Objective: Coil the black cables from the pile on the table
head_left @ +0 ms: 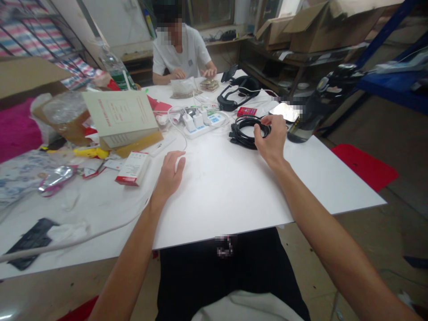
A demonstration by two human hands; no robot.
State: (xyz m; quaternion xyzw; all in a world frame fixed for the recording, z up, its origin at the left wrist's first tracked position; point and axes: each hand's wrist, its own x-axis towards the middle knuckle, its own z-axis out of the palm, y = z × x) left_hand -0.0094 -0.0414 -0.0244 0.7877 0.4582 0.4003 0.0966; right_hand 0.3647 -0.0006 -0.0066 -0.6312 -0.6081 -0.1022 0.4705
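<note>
At 9 o'clock, a silver foil packet point(56, 179) lies on the counter point(217, 200). Toward 11 o'clock, a cream book point(118, 118) leans on a pile of packaging, with a clear plastic water bottle point(115, 67) beyond it. A red-and-white carton point(133, 168) sits near your left hand point(169, 174), which is released and resting on the counter, its fingers lightly curled. At 12 o'clock, a white power strip point(200, 129) holds white chargers, its white cables looping across the counter. Past it, a co-worker's hands point(179, 73) are at a clear plastic bag point(183, 87) with something brown inside, too small to tell. At 1 o'clock, your right hand point(271, 138) is clenched on a coiled black cable point(249, 131), which sits on the counter, with a black headset point(239, 87) beyond it. Just past your fingers, a phone point(284, 111) lies beside a dark bottle point(302, 120), and cardboard boxes point(321, 26) sit on a shelf behind them
</note>
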